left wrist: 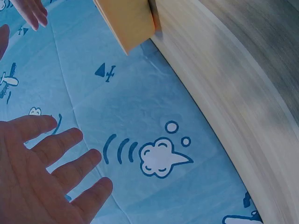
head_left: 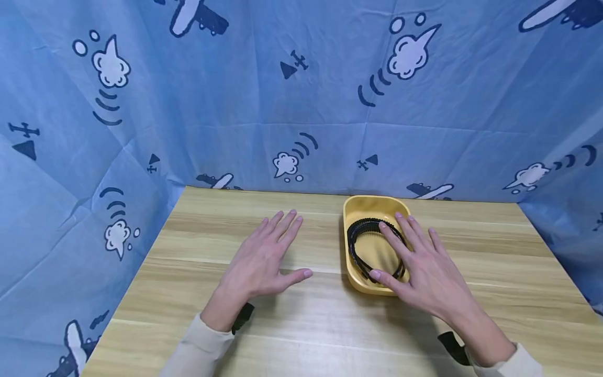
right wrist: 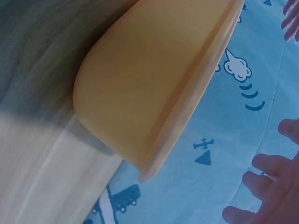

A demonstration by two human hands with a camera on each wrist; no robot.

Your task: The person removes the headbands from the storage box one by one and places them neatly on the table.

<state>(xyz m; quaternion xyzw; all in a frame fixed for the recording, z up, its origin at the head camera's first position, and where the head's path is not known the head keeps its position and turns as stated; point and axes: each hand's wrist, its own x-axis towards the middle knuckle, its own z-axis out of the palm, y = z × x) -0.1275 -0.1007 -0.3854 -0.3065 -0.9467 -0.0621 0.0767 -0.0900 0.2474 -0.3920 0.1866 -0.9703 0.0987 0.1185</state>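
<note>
Most of the view: blue cloth backdrop (head_left: 301, 94), soft and creased, with white puffs, dark arcs and little planes printed on it, wrapping the back and both sides. Next, wood-grain tabletop (head_left: 301, 335), smooth, pale yellow-brown, long streaks, glossy patch of light near the front.

Two bare hands over it, in off-white sleeves (head_left: 195, 348). Left hand (head_left: 266, 259): palm down, fingers extended and a bit apart, thumb out to the side, holding nothing, above the table left of the container, well apart from it. Right hand (head_left: 431, 269): fingers spread and mostly straight, gripping nothing, over the right side of the container; thumb and forefinger above the contents. Right wrist view shows its fingertips apart from the rim.

Yellow container (head_left: 372, 207): looks like plastic, smooth and shiny, rounded-rectangle outline, curved walls, thin lip. Sits on the table right of centre, toward the back edge.

Inside: black strip (head_left: 369, 226), belt-like, coiled into a rough ring on the container floor, ribbed along the upper part, ends hard to make out. Right hand partly covers it.

Smallest: dark wrist straps (head_left: 242, 318), one at each wrist.
</note>
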